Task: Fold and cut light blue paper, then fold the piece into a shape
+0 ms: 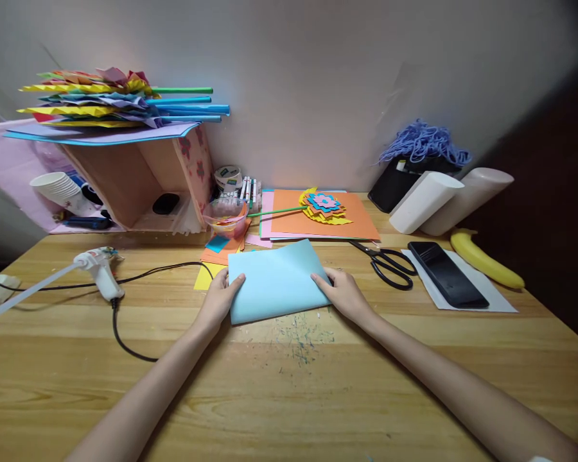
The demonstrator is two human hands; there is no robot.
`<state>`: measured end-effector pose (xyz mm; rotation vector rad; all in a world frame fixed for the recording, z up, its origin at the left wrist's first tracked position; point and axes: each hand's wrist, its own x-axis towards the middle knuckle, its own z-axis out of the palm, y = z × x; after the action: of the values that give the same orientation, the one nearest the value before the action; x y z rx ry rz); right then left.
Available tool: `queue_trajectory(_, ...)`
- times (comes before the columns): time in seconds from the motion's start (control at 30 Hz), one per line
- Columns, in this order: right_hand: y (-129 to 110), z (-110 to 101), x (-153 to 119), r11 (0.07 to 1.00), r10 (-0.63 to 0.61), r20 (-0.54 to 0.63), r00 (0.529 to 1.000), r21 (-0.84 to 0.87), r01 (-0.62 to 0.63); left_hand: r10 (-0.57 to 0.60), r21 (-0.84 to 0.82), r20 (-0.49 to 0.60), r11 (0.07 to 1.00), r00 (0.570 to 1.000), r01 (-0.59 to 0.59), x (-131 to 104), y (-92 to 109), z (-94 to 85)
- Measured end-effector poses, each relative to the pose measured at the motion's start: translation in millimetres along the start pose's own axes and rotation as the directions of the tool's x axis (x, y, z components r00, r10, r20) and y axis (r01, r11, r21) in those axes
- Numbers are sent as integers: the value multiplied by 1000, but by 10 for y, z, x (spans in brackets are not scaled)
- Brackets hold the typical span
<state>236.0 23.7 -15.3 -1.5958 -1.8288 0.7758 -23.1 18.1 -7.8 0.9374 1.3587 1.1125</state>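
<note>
1. Wooden tabletop (289, 410) beneath, your left hand (220, 295) and right hand (345, 292), nearly closed, pinch opposite sides of the blue paper (277, 282).
2. Positioning seems the step; the next move calls for even grip.
3. Scissors (390, 266) lie beyond, near your right hand.

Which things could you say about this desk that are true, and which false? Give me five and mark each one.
1. The left hand and right hand both hold the light blue paper. True.
2. The scissors lie left of that paper. False: the scissors lie to its right.
3. The banana is right of the black phone. True.
4. The glue gun is inside the box. False: the glue gun is on the wooden table.
5. The paper flower has a green stem. True.
</note>
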Motion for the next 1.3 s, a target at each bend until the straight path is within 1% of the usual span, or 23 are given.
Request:
queue_trajectory(0.03,0,-1,1,1000,4,2,1000,7,-4,24,-2,-18,1000,1000,-24,-8,-9,12)
queue_trajectory(0.13,12,3,-1,997,31,9,999,74,-32,64,-21,-14,998,998,-65,-20,-39,43)
queue_trajectory(0.23,30,14,-6,965,60,-18,998,256,-54,145,-30,-5,989,989,-145,-47,-32,63)
queue_trajectory(0.3,35,14,-6,925,70,-88,994,379,-32,215,-26,12,976,976,-215,-92,10,73)
queue_trajectory(0.37,31,2,2,862,91,-115,989,506,-20,276,-20,40,961,960,-275,-153,68,81)
queue_trajectory(0.4,27,-8,9,814,108,-92,990,580,-34,297,-23,49,955,954,-296,-186,97,86)
queue_trajectory(0.5,18,-50,38,619,151,45,988,775,-130,326,-12,67,945,943,-326,-272,158,103)
queue_trajectory(0.57,19,-74,52,529,153,78,985,836,-149,340,-1,80,940,937,-341,-308,172,115)
queue_trajectory(0.63,28,-83,59,493,149,54,987,862,-121,359,8,87,933,929,-361,-326,171,125)
queue_trajectory(0.77,60,-47,52,480,197,-34,980,875,-66,370,37,103,926,923,-375,-324,152,132)
queue_trajectory(0.97,78,-2,60,485,273,-143,951,874,-7,353,91,78,929,932,-360,-286,117,123)
queue_trajectory(1.1,74,-19,79,503,330,-183,926,864,-8,360,122,74,922,930,-367,-271,101,128)
queue_trajectory(1.23,77,-36,91,512,367,-223,903,859,4,312,143,95,935,945,-324,-285,97,142)
queue_trajectory(1.3,82,-40,91,543,377,-260,889,839,15,290,154,106,940,951,-304,-291,96,144)
